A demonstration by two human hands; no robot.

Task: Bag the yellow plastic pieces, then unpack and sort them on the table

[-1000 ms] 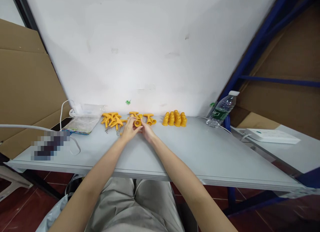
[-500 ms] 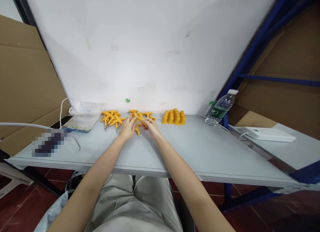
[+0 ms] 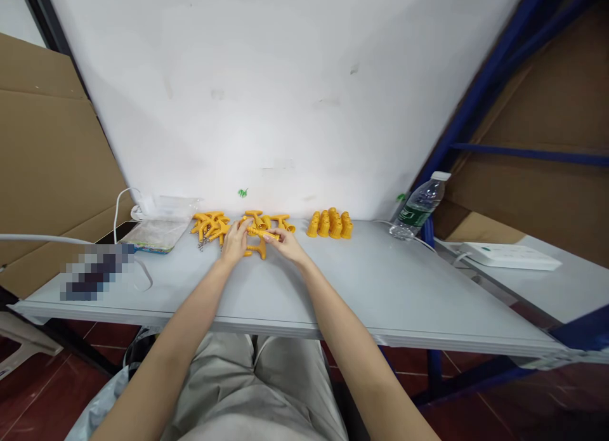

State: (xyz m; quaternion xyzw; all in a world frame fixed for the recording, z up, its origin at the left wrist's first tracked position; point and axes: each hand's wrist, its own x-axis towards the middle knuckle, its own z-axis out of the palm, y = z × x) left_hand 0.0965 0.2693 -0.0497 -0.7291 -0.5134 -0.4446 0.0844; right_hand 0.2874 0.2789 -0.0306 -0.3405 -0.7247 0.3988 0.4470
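My left hand point(image 3: 235, 241) is closed round one end of a yellow plastic corkscrew piece point(image 3: 257, 232); its fingers hide part of that end. At the other end, my right hand point(image 3: 288, 246) pinches the piece between thumb and fingers. Just below it lies a yellow T-shaped handle point(image 3: 262, 249). Behind my hands are more T-shaped handles point(image 3: 280, 219) with yellow cone-shaped pieces point(image 3: 290, 228). Beside my left hand is a heap of yellow corkscrew handles point(image 3: 209, 224) with metal spirals.
Several yellow bell-shaped pieces point(image 3: 330, 225) stand in rows at the right. Farther right, a water bottle point(image 3: 419, 206) leans by the blue frame. A plastic bag point(image 3: 159, 233), a white cable point(image 3: 115, 216) and a blurred-out object point(image 3: 98, 273) lie at the left. A white panel rises behind.
My left hand has shifted slightly left, and my hands are farther apart. More of the yellow piece between them shows, along with the handle lying below.
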